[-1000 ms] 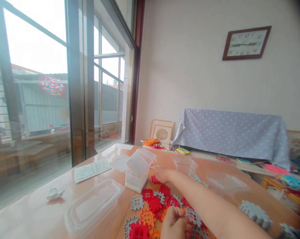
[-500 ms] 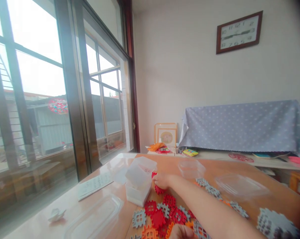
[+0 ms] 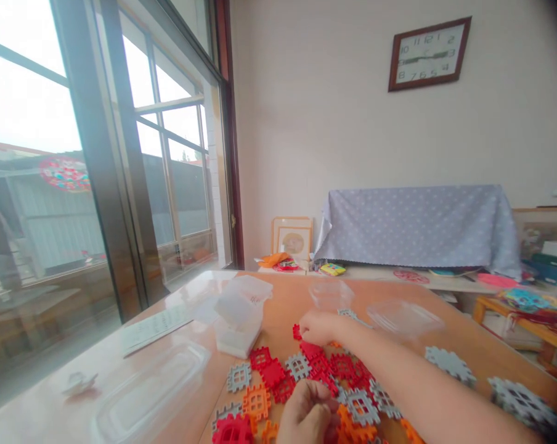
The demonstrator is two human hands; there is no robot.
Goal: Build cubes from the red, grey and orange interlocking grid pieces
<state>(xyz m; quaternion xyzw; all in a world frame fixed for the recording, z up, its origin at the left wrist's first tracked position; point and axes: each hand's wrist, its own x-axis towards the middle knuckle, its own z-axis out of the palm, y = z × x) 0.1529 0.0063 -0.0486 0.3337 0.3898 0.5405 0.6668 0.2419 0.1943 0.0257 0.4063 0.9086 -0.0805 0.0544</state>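
Several toothed square plastic building tiles in red, orange and grey lie in a loose pile on the wooden table, among them a grey tile point(image 3: 238, 377) and an orange tile point(image 3: 257, 401). My right hand point(image 3: 318, 328) reaches over the pile's far side, its fingers closed on a red building tile point(image 3: 297, 332). More red shows just beneath that hand. My left hand point(image 3: 307, 412) is at the near side of the pile with its fingers curled in. What it may hold is hidden. Orange tiles point(image 3: 355, 427) lie beside it.
Translucent plastic boxes point(image 3: 235, 336) stand left of the pile. A clear lid point(image 3: 153, 385), a printed sheet point(image 3: 156, 328) and a crumpled wrapper point(image 3: 78, 383) lie further left. Behind are a clear box point(image 3: 330, 294) and another lid point(image 3: 404, 317). Grey tiles point(image 3: 521, 399) sit at the right.
The view has turned to the right. My right hand, with red tile, has moved away from the boxes to over the pile. My left hand has come further into view.
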